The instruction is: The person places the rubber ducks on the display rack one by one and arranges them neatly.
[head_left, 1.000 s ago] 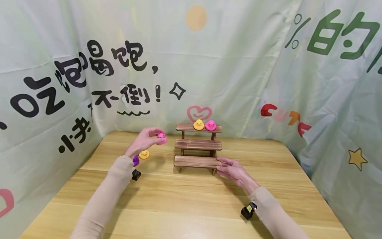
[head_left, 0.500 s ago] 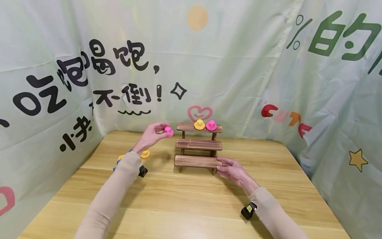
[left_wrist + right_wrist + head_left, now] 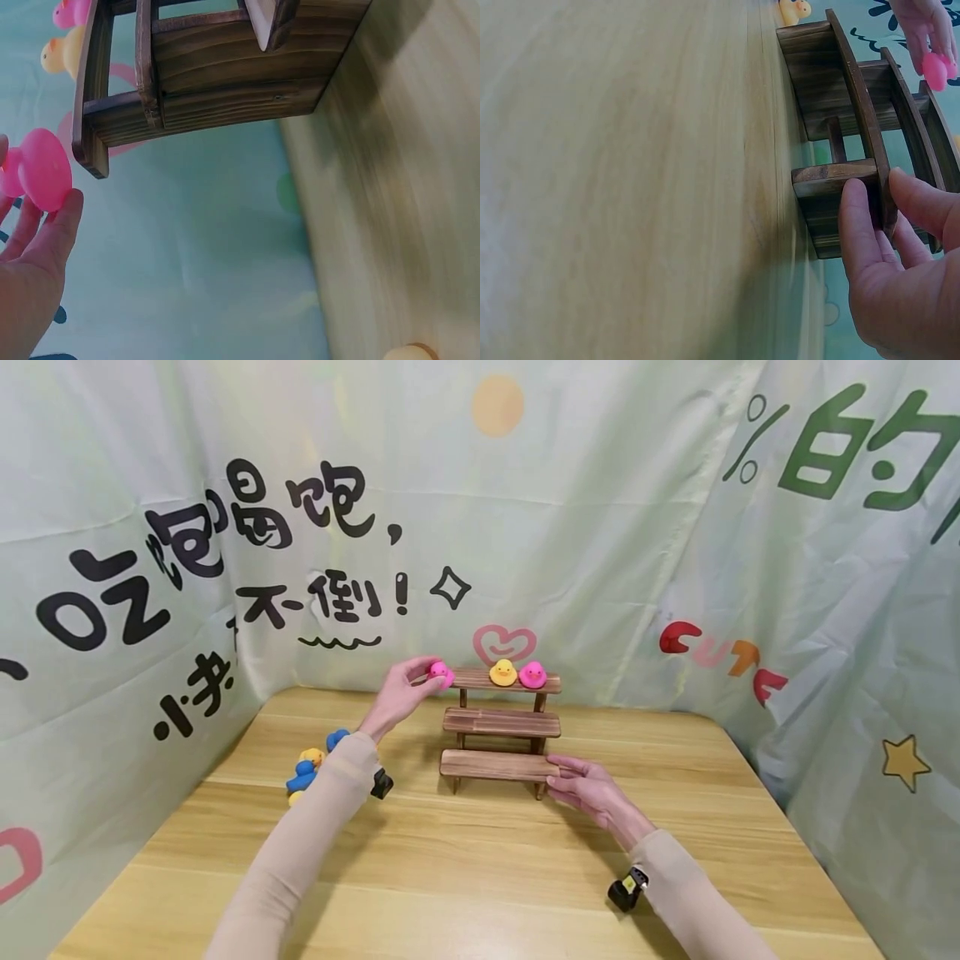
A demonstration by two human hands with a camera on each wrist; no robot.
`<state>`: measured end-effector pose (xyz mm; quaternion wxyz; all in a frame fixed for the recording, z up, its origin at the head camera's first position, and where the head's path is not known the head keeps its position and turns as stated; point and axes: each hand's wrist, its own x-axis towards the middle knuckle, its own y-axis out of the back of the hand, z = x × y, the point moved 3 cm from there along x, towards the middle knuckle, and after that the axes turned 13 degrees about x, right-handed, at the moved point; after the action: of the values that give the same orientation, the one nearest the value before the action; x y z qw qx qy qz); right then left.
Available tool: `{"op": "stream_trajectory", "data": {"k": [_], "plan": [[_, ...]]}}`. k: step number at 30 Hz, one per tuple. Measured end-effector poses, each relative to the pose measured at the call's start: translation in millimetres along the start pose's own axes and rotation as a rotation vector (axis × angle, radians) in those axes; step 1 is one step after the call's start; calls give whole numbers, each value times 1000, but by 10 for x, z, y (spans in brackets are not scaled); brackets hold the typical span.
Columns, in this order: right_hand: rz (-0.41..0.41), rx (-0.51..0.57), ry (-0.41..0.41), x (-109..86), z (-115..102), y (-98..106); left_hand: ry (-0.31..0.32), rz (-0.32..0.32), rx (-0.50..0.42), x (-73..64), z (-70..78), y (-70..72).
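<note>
My left hand [image 3: 401, 695] pinches a pink rubber duck [image 3: 440, 674] at the left end of the three-tier wooden display stand's top step [image 3: 472, 679]. In the left wrist view the held pink duck [image 3: 46, 169] is apart from the end of the stand [image 3: 91, 154]. On that top step, toward the right, a yellow rubber duck [image 3: 503, 673] sits beside another pink rubber duck [image 3: 533, 675]. My right hand [image 3: 588, 789] grips the right end of the stand's lowest step [image 3: 495, 765]; the right wrist view shows fingers [image 3: 859, 225] on both sides of that board [image 3: 866, 120].
Several more rubber ducks, a blue duck [image 3: 303, 775] among them, stand on the wooden table [image 3: 480, 877] at the left, partly hidden by the left sleeve [image 3: 300, 852]. A printed cloth [image 3: 600, 527] hangs behind and along both sides.
My left hand has carried the pink duck right and upward to the top step's left end. More ducks show behind the left sleeve. My right hand has kept its hold on the stand.
</note>
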<state>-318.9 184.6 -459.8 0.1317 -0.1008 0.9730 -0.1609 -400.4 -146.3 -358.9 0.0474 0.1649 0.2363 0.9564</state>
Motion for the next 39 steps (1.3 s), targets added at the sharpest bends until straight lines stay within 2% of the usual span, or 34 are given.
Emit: {"op": "stream_trajectory", "data": {"k": [4, 10, 19, 27, 39], "plan": [[-2, -6, 6, -5, -8, 11, -42, -4, -30, 61, 56, -79], [-19, -10, 10, -7, -2, 15, -68, -39, -37, 119, 103, -202], [-13, -4, 6, -2, 9, 5, -70, -75, 58, 189, 159, -330], [-12, -10, 5, 0, -3, 8, -118, -78, 159, 268, 199, -410], [-14, -17, 5, 0, -14, 3, -129, -84, 188, 303, 209, -468]]}}
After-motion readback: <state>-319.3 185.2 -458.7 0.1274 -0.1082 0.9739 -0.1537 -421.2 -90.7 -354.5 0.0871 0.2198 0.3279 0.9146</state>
